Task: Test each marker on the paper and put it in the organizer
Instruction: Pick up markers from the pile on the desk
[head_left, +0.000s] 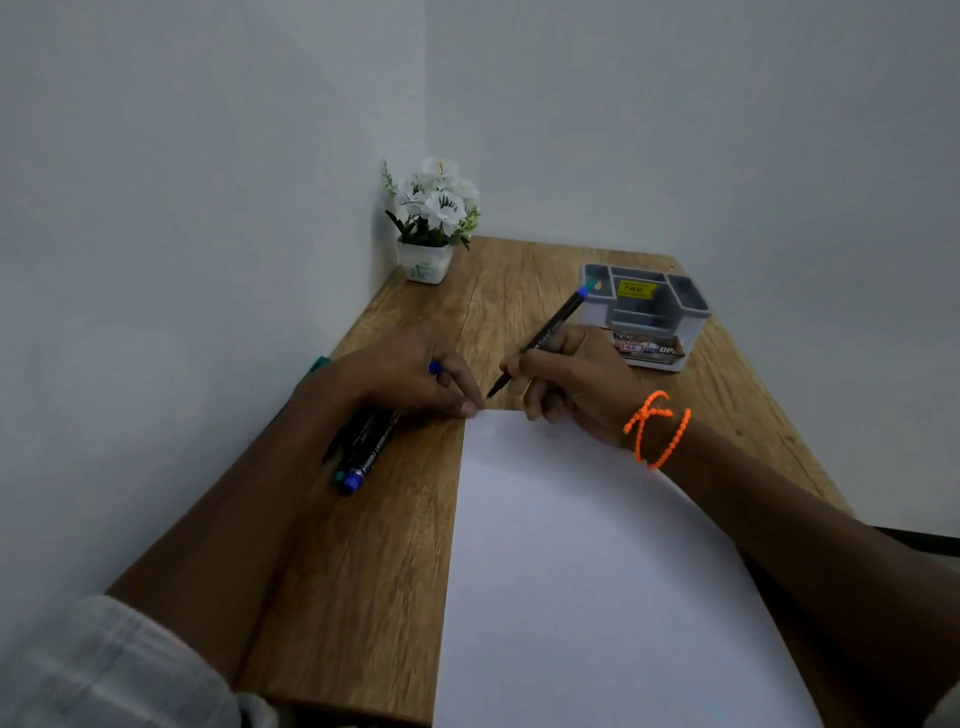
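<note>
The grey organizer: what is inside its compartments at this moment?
The grey organizer shows a yellow sticker in its middle section; no marker stands inside. The marker in the right hand crosses its left corner, and the compartment floors are hidden.

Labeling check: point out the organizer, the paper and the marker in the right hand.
organizer (655, 340): head view, front wall.
paper (582, 571): head view, bare middle of the sheet.
marker (551, 327): head view, black barrel above the fingers.
</note>
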